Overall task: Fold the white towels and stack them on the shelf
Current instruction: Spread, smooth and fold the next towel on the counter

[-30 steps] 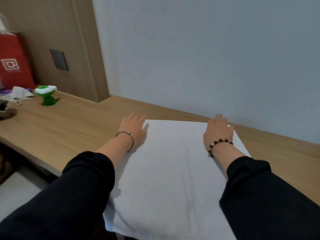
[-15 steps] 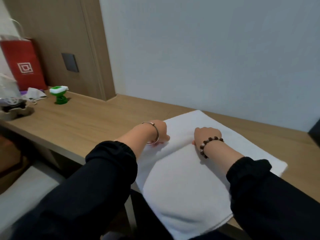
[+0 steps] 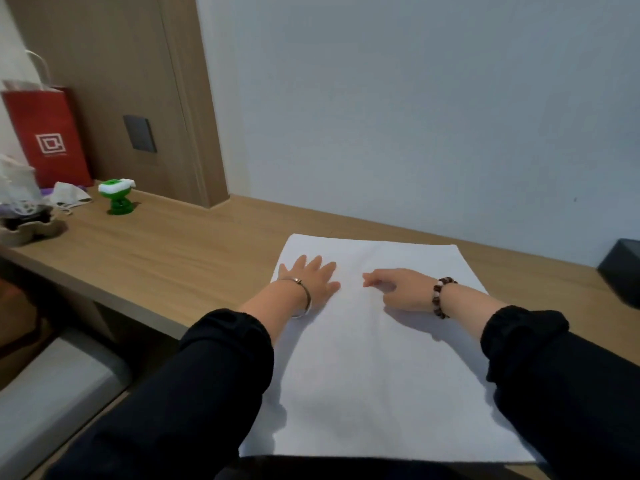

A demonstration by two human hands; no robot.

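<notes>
I have the left hand (image 3: pixel 309 278) flat, fingers spread, pressing the white towel (image 3: pixel 374 362) near its far left corner. The right hand (image 3: pixel 398 289) rests beside it on the towel, fingers loosely stretched leftward, gripping nothing. The towel lies flat on the wooden table (image 3: pixel 173 258), its far edge short of the wall. Left of the towel, bare tabletop runs to a green toy (image 3: pixel 117 197); a black box (image 3: pixel 623 268) sits to its right.

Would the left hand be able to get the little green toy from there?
Probably, with a stretch. The left hand lies flat on the white towel, and only bare desk shows between it and the green toy. Nothing blocks the way.
</notes>
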